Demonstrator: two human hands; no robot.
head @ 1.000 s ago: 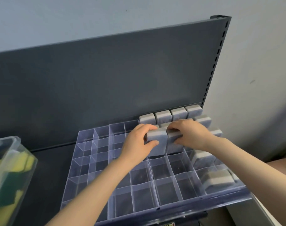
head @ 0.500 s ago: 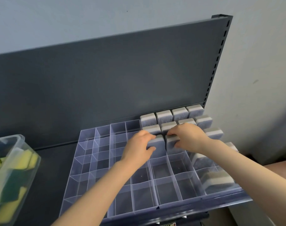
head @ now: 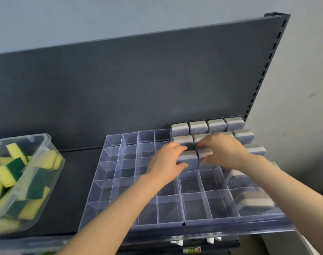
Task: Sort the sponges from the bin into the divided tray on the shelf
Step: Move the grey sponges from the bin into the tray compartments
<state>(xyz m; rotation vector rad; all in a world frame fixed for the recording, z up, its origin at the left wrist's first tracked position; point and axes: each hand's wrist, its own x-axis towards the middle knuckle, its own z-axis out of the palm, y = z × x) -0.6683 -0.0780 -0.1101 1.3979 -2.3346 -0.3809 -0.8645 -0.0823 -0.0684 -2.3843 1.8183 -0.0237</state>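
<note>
- Sponges (head: 13, 168) of yellow foam with dark green scouring faces lie jumbled at all angles in the clear plastic bin (head: 52, 162), far left on the dark shelf (head: 74, 181).
- Beside it we see the divided tray (head: 109, 181), with clear, thin-walled cells.
- Our left hand (head: 166, 161) pinches a grey sponge (head: 189, 160), fingers over its top and thumb on its front. The block stands upright in a mid-tray cell, pale edge up.
- Our right hand (head: 221, 151) pinches a second grey sponge (head: 204, 153) likewise in the next cell.
- More grey sponges (head: 198, 127) stand upright in the back rows.
</note>
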